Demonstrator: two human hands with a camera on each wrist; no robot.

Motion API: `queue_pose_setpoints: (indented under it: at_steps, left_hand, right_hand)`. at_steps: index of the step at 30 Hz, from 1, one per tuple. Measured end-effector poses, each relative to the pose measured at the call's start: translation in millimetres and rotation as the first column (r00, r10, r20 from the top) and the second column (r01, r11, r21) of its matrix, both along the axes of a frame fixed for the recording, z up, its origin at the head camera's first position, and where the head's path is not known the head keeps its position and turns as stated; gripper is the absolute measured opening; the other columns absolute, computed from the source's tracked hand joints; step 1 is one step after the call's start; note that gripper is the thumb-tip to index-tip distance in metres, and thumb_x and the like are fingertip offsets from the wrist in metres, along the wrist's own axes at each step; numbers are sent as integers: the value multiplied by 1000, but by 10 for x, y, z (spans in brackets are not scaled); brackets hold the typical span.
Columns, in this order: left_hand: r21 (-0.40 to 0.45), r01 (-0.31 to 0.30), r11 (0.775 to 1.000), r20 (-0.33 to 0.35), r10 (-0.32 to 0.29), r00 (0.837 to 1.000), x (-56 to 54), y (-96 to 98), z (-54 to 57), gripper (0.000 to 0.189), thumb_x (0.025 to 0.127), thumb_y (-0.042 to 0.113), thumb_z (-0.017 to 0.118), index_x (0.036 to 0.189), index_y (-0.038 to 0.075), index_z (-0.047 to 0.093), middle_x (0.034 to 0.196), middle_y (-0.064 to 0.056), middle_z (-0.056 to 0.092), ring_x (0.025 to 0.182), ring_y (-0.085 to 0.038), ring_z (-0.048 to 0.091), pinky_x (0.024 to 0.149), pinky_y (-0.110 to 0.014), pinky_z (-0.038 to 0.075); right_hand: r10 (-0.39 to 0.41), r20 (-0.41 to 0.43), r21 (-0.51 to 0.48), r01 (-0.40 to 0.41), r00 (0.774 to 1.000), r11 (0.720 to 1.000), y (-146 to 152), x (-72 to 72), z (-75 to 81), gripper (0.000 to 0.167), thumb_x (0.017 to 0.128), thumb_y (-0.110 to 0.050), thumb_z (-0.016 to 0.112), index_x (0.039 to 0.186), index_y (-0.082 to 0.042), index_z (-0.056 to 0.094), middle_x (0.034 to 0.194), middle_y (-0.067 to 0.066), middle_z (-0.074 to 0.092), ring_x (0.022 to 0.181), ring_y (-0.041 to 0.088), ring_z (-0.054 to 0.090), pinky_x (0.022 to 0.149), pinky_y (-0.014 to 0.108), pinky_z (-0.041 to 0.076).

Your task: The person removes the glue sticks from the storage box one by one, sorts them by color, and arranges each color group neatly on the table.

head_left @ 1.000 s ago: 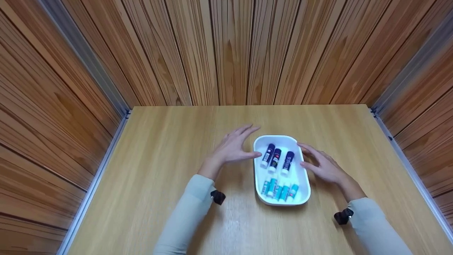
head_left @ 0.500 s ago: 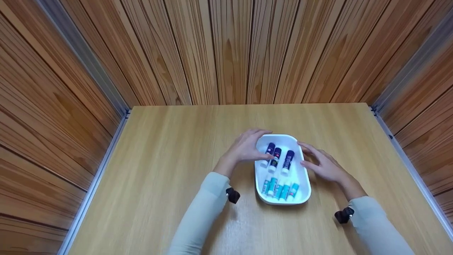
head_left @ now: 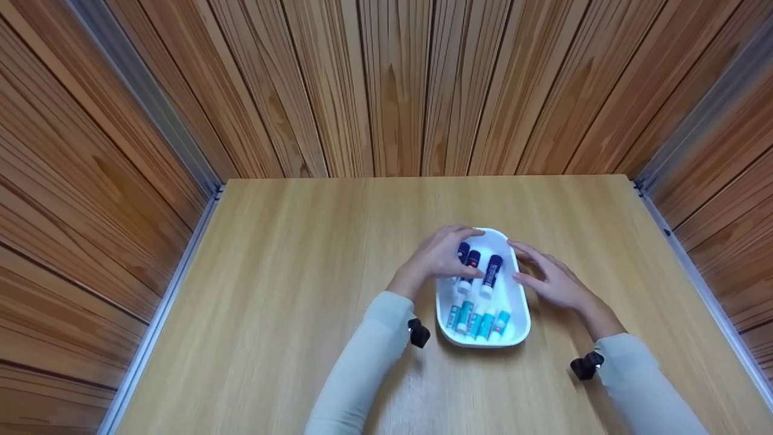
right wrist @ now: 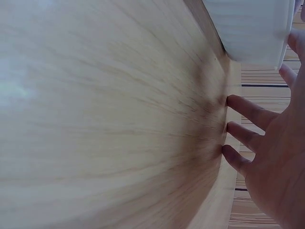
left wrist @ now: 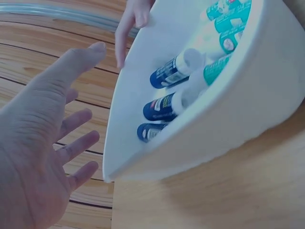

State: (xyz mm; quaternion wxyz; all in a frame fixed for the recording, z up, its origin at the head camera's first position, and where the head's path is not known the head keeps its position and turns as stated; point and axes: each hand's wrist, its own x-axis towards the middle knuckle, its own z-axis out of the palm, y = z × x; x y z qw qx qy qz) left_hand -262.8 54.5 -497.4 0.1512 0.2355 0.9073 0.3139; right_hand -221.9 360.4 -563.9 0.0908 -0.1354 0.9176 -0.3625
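Note:
A white plastic tray (head_left: 483, 345) stands on the wooden table, holding three dark blue glue sticks (head_left: 491, 272) at its far end and several teal glue sticks (head_left: 465, 315) nearer its front. Spread above the tray's far left part is my left hand (head_left: 439, 255), partly covering the dark sticks in the head view. Its fingers (left wrist: 78, 145) are apart from the sticks in the left wrist view, with nothing in them. At the right rim, the thumb and index finger of my right hand (head_left: 554, 283) touch the tray, while its other fingers (right wrist: 250, 113) reach down by the table.
The wooden table (head_left: 272, 290) extends to the left and right of the tray. Wood-panelled walls (head_left: 386, 90) enclose the back and both sides, with grey metal strips (head_left: 163, 302) along the table's side edges.
My left hand has moved right, from beside the tray's left rim to over the far-end glue sticks. My right hand and the tray have stayed almost in place.

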Motion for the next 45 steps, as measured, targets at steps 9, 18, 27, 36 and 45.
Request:
queue_pose_setpoints:
  at_steps: [9, 18, 27, 36, 45]
  left_hand:
    - [65, -12, 998, 114, 5, 994, 13, 153, -64, 83, 93, 41, 93, 167, 40, 54, 181, 0, 45, 172, -31, 36, 138, -62, 38]
    - [84, -27, 996, 149, 15, 989, 22, 315, -179, 82, 94, 36, 94, 165, 41, 55, 180, 4, 47, 168, -28, 44, 136, -62, 41]
    - [54, -71, 996, 163, 62, 985, 25, 404, -263, 81, 93, 32, 95, 163, 44, 57, 177, 8, 48, 168, -24, 44, 137, -59, 41]
    - [21, -58, 998, 163, 54, 985, -35, 452, -307, 81, 91, 31, 97, 162, 42, 59, 175, 9, 50, 165, -20, 42, 139, -56, 39]
    - [-59, -12, 998, 149, 21, 989, -48, 458, -356, 88, 88, 34, 99, 164, 45, 56, 176, 14, 46, 167, -18, 34, 144, -59, 27]
  right_hand:
    - [-4, -5, 6, 4, 1000, 1000, -13, -2, -2, 72, 114, -46, 63, 178, -37, 32, 177, 21, 48, 165, 56, 37, 125, 93, 22]
    - [-3, 12, 4, 3, 1000, 1000, 17, 11, 14, 74, 115, -51, 59, 179, -35, 28, 181, 20, 43, 169, 56, 32, 127, 92, 20]
    - [0, 16, 8, 0, 1000, 1000, 11, 26, 34, 74, 114, -50, 60, 179, -34, 28, 181, 19, 42, 169, 56, 32, 127, 92, 21]
    - [-14, -7, 10, 14, 1000, 1000, 7, 23, 30, 73, 114, -47, 63, 179, -32, 30, 176, 22, 49, 167, 55, 36, 128, 91, 21]
    - [-9, -4, -9, 9, 1000, 1000, -6, 15, 2, 73, 115, -46, 62, 179, -32, 29, 177, 21, 48, 168, 55, 35, 128, 91, 21]
